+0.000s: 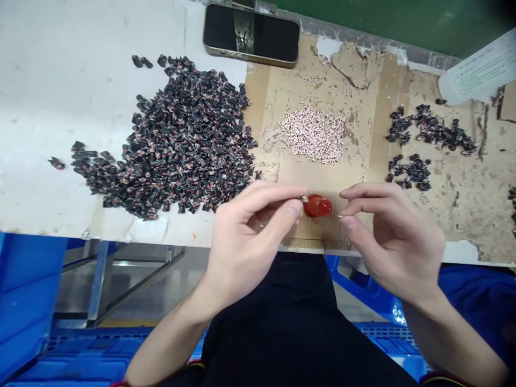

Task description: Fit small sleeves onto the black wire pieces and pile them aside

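My left hand [252,236] is closed in a pinch, with a small dark part [303,199] between thumb and index finger. Only the part's end shows. Opposite it, my right hand [397,236] pinches a tiny pale piece [339,216] between thumb and a finger. Between the two hands stands a small red container [318,206], its round mouth facing up. Beyond it lies a pile of tiny pinkish-white pieces [314,134] on cardboard. Left of that spreads a large heap of small black parts [189,140] with reddish ends.
A phone [252,35] lies at the table's back edge. Smaller groups of black parts [443,129] rest to the right, near a translucent white container [479,67]. Blue crates [28,301] stand below the table's front edge.
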{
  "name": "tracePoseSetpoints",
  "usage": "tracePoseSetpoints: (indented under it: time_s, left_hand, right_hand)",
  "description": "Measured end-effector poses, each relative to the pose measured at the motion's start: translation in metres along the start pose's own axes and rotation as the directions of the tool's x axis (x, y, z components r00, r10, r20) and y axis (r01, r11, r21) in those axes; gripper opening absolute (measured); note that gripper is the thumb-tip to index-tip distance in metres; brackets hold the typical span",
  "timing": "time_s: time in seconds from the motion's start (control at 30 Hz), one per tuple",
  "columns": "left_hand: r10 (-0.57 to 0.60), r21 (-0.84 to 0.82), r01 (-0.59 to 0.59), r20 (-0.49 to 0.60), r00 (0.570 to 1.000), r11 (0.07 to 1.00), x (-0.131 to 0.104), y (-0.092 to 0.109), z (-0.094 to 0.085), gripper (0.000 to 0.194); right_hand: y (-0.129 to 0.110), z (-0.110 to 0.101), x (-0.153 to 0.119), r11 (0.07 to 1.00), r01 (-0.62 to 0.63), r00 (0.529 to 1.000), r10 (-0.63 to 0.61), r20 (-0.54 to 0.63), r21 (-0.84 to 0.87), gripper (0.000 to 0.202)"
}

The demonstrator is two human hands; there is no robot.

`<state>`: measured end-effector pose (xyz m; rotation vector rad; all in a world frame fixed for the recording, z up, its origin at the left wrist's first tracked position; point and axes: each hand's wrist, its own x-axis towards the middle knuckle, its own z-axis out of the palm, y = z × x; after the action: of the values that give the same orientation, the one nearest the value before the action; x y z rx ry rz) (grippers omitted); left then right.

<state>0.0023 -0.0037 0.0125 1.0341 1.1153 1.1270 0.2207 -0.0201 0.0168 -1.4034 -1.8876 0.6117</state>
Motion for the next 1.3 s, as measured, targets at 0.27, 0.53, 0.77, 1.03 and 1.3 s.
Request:
tracePoseSetpoints:
  time_s: [0.27, 0.53, 0.77, 1.03, 1.3]
  left_hand:
    - [-0.328, -0.485, 0.487, 0.377, 0.866, 0.727, 0.006, -0.006, 0.02, 0.004]
    - [-0.35, -0.508, 0.535, 0.419, 0.838, 0.675, 0.005, -0.01, 0.019, 0.005]
    - [-0.365, -0.483, 0.547, 0.424, 0.829, 0.683, 0.005, -0.006, 0.018, 0.004]
    - [-0.388, -0.475, 0.513, 0.341, 0.856, 0.715, 0.003, 0.002, 0.02, 0.008]
    - [-0.447, -0.502, 0.534, 0.293, 0.845, 0.68, 0.001, 0.009, 0.028, 0.021]
  right_hand:
    - [-0.016, -0.002, 0.002, 0.816, -0.246, 0.968, 0.233, 0.091, 0.523, 0.018]
    - [-0.02, -0.003, 0.001, 0.874, -0.205, 0.978, 0.199, 0.061, 0.441, 0.016]
    - [-0.017, -0.005, 0.003, 0.919, -0.133, 0.991, 0.115, 0.07, 0.372, 0.015]
    - [-0.013, 0.002, 0.006, 0.887, -0.106, 0.991, 0.13, -0.022, 0.449, 0.027]
    - [-0.005, 0.01, -0.009, 0.962, 0.12, 0.974, -0.067, -0.215, 0.243, 0.048]
